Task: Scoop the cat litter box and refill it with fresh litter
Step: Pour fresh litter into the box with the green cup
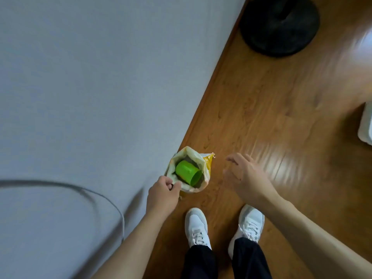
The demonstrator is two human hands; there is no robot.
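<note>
Left fingers (173, 185) pinched on litter bag (198, 158) rim, right fingers (234, 158) spread — empty, green cup (188, 172) inside

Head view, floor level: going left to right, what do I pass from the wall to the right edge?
Wall → left hand pinching the bag's rim → open litter bag with green cup inside → right hand, open and clear of the bag → white object at the right edge.

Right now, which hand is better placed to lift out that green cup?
Probably the right hand: it hovers open beside the bag, while the left hand pinches the rim by the green cup.
</note>
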